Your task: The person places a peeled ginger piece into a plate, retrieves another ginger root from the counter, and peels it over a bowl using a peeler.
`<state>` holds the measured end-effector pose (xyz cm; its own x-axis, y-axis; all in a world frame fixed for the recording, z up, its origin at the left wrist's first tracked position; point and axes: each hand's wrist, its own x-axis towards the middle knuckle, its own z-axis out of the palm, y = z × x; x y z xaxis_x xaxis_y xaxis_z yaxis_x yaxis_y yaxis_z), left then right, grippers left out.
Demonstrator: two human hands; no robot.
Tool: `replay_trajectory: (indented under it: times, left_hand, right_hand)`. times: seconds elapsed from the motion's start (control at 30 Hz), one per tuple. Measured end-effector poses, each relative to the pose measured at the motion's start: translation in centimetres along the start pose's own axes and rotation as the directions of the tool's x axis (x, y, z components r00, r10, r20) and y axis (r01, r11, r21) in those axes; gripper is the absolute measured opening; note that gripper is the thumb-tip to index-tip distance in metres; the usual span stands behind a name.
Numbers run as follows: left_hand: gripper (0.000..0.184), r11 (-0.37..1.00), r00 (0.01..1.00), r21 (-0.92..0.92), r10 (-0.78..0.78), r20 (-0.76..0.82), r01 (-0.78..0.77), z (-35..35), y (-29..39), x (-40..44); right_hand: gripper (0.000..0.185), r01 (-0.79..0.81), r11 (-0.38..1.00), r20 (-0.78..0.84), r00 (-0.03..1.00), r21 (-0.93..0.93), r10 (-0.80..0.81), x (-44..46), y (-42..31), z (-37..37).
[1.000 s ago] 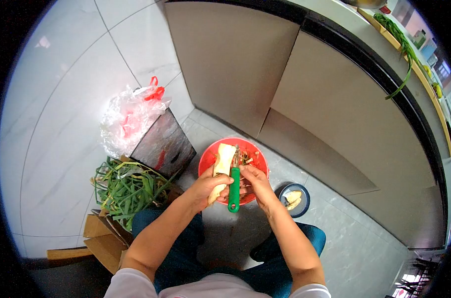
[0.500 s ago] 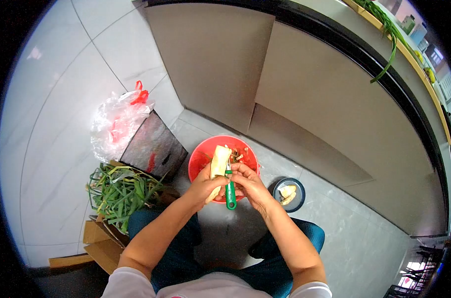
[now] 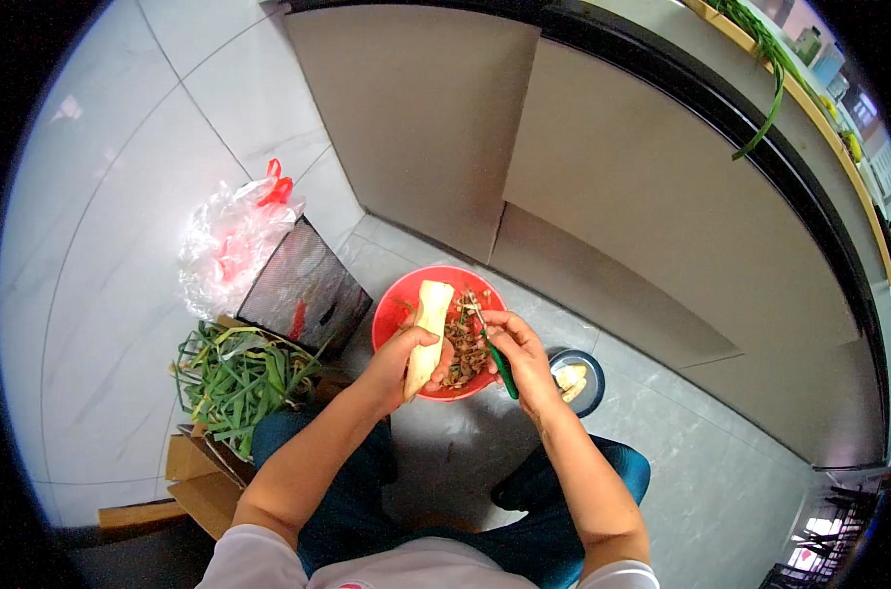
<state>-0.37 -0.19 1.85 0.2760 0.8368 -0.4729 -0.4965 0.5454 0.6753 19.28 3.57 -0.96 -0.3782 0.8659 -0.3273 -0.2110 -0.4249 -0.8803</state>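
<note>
My left hand (image 3: 403, 365) is closed round a long, pale yellow peeled root vegetable (image 3: 432, 316), held tilted with its upper end over the red basin (image 3: 380, 329). In my right hand (image 3: 524, 361) is a peeler (image 3: 502, 365) with a green handle and a metal head, a short way right of the vegetable and apart from it. Brown peelings (image 3: 470, 351) lie in the basin below. Just right of my right hand, a dark round bowl (image 3: 595, 386) on the floor holds pale yellow pieces (image 3: 569, 379), partly hidden by the hand.
A mesh bin (image 3: 313, 285) with a clear plastic bag (image 3: 225, 245) stands left of the basin. Green leafy stalks (image 3: 235, 383) sit by a cardboard box (image 3: 198, 481). Grey cabinets (image 3: 652, 187) rise ahead, with greens (image 3: 774, 69) hanging over the counter edge.
The peeler has moved right, away from the vegetable, and its handle now slants down to the right. My right hand has shifted right, uncovering the peelings and overlapping the bowl.
</note>
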Motion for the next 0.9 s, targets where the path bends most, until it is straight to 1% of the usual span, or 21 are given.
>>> replay_trajectory:
  times: [0.07, 0.1, 0.13, 0.17, 0.2, 0.23, 0.3, 0.33, 0.4, 0.43, 0.47, 0.53, 0.57, 0.6, 0.67, 0.7, 0.73, 0.8, 0.83, 0.87, 0.9]
  left_hand:
    - [0.059, 0.997, 0.996, -0.015, 0.075, -0.038, -0.075, 0.6, 0.6, -0.3]
    - [0.059, 0.997, 0.996, -0.016, 0.078, -0.041, -0.078, 0.1, 0.8, -0.2]
    - [0.068, 0.995, 0.996, -0.076, 0.07, 0.059, -0.066, -0.5, 0.9, 0.0]
    - [0.079, 0.99, 0.985, -0.135, 0.067, 0.158, -0.046, -1.0, 0.9, 0.1]
    - [0.079, 0.99, 0.985, -0.136, 0.068, 0.157, -0.047, -1.0, 1.0, 0.0]
    - [0.085, 0.991, 0.984, -0.125, 0.069, 0.164, -0.049, -1.1, 1.1, -0.1]
    - [0.091, 0.992, 0.983, -0.114, 0.071, 0.169, -0.052, -1.1, 1.2, -0.3]
    - [0.094, 0.993, 0.985, -0.117, 0.053, 0.165, -0.034, -1.0, 1.3, -0.4]
    - [0.098, 0.993, 0.986, -0.119, 0.036, 0.16, -0.017, -1.0, 1.3, -0.5]
    - [0.099, 0.994, 0.982, -0.109, 0.034, 0.184, -0.014, -0.9, 1.3, -0.6]
    - [0.1, 0.995, 0.978, -0.099, 0.031, 0.208, -0.011, -0.9, 1.3, -0.7]
    - [0.1, 0.996, 0.968, -0.082, 0.038, 0.25, -0.018, -1.1, 1.1, -0.7]
    - [0.101, 0.997, 0.956, -0.067, 0.047, 0.291, -0.029, -1.2, 1.0, -0.7]
    - [0.101, 0.997, 0.955, -0.068, 0.047, 0.292, -0.028, -1.0, 0.9, -0.8]
    - [0.097, 0.999, 0.95, -0.05, 0.008, 0.314, 0.008, -0.4, 1.1, -1.2]
    - [0.097, 0.999, 0.949, -0.051, 0.008, 0.314, 0.009, 0.0, 1.2, -1.3]
    - [0.093, 0.998, 0.949, -0.051, -0.021, 0.315, 0.04, 0.4, 1.3, -1.4]
    - [0.089, 0.996, 0.947, -0.051, -0.052, 0.316, 0.072, 0.5, 1.3, -1.4]
    - [0.085, 0.988, 0.939, -0.092, -0.088, 0.332, 0.125, 0.4, 1.2, -1.3]
    - [0.081, 0.975, 0.929, -0.132, -0.122, 0.348, 0.178, 0.2, 1.2, -1.3]
    - [0.081, 0.975, 0.93, -0.133, -0.122, 0.348, 0.178, 0.2, 1.2, -1.3]
  right_hand:
    - [0.026, 0.144, 0.981, -0.016, 0.989, -0.131, -0.147, -0.1, 0.2, 0.1]
    - [0.027, 0.181, 0.967, -0.061, 0.979, -0.178, -0.194, -0.3, 0.1, 0.6]
    - [0.027, 0.181, 0.967, -0.058, 0.979, -0.178, -0.194, -0.5, 0.1, 0.6]
    - [0.027, 0.237, 0.926, -0.029, 0.966, -0.293, -0.257, -0.6, 0.1, 0.5]
    - [0.027, 0.291, 0.868, 0.007, 0.949, -0.402, -0.315, -0.7, 0.1, 0.5]
    - [0.027, 0.29, 0.868, 0.008, 0.949, -0.403, -0.314, -0.7, -0.1, 0.7]
    - [0.031, 0.42, 0.734, 0.073, 0.888, -0.535, -0.455, -1.0, -0.6, 1.2]
    - [0.031, 0.419, 0.734, 0.074, 0.888, -0.535, -0.454, -1.3, -1.0, 1.5]
    - [0.033, 0.474, 0.593, 0.161, 0.849, -0.65, -0.503, -2.0, -1.9, 2.1]
    - [0.035, 0.487, 0.573, 0.176, 0.841, -0.659, -0.512, -2.1, -2.1, 2.3]
    - [0.035, 0.486, 0.574, 0.175, 0.841, -0.659, -0.512, -2.1, -2.0, 2.5]
    - [0.035, 0.464, 0.614, 0.048, 0.82, -0.638, -0.57, -1.9, -1.5, 2.6]
    - [0.035, 0.505, 0.584, 0.044, 0.779, -0.636, -0.625, -1.0, -0.8, 2.0]
    - [0.035, 0.503, 0.583, 0.044, 0.779, -0.637, -0.625, -1.0, -1.1, 1.8]
    - [0.034, 0.315, 0.869, -0.056, 0.93, -0.382, -0.363, -0.8, -1.8, 1.6]
    - [0.033, 0.465, 0.831, -0.024, 0.869, -0.305, -0.495, 0.1, -1.6, 2.0]
    - [0.033, 0.464, 0.831, -0.024, 0.869, -0.305, -0.494, -0.2, -1.6, 1.9]
    - [0.029, 0.224, 0.937, -0.047, 0.968, -0.269, -0.245, -1.1, -2.4, 2.0]
    - [0.029, 0.224, 0.937, -0.047, 0.968, -0.269, -0.245, -0.9, -2.0, 1.9]
    - [0.028, 0.279, 0.9, -0.03, 0.951, -0.334, -0.306, -0.6, -1.3, 1.7]
    - [0.027, 0.332, 0.856, -0.009, 0.931, -0.396, -0.365, -0.5, -1.1, 1.7]
